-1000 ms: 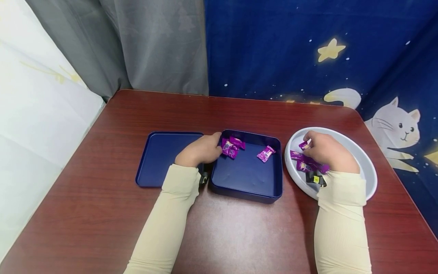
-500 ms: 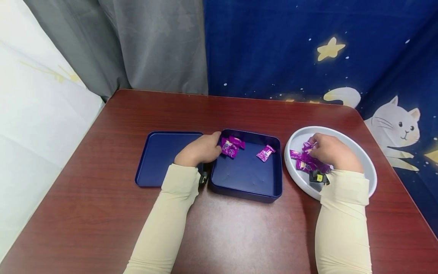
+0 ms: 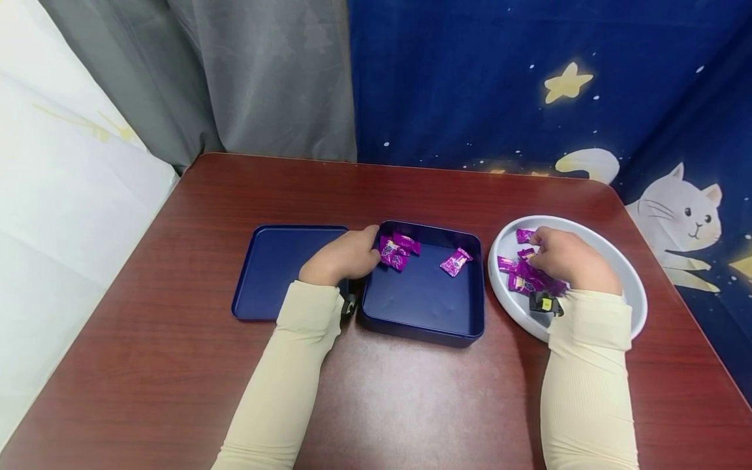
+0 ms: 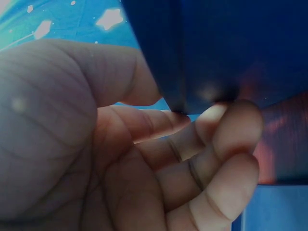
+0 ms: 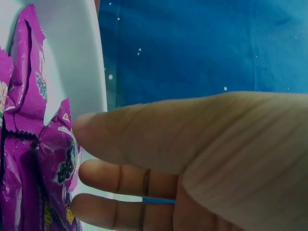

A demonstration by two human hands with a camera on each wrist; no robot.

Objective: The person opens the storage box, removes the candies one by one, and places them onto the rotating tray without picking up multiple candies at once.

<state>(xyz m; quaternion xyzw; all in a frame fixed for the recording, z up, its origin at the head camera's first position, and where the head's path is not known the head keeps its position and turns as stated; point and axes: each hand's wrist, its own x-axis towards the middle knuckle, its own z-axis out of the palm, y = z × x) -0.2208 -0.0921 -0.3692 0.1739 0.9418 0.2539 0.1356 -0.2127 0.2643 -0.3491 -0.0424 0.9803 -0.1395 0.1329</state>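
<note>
My left hand (image 3: 343,256) grips the left wall of a navy blue square box (image 3: 423,303). In the left wrist view, the thumb lies along one side of the box's edge (image 4: 163,57), with the curled fingers below. Several purple wrapped candies (image 3: 393,254) lie inside at the back left, and a single candy (image 3: 456,262) lies at the right. My right hand (image 3: 572,260) reaches down into a round white tray (image 3: 637,307) over more purple candies (image 3: 523,284). Its thumb and fingertips touch a grape-printed candy (image 5: 57,159) in the right wrist view, spread apart and fairly straight.
A flat navy lid (image 3: 276,261) lies left of the box, partly under the left hand and wrist. Everything stands on a reddish-brown wooden table (image 3: 176,352). Grey and blue curtains (image 3: 470,85) hang behind it.
My right hand first shifted slightly right among the tray's candies, then stayed nearly in place. One candy now lies apart near the tray's back rim. The left hand and box have stayed put.
</note>
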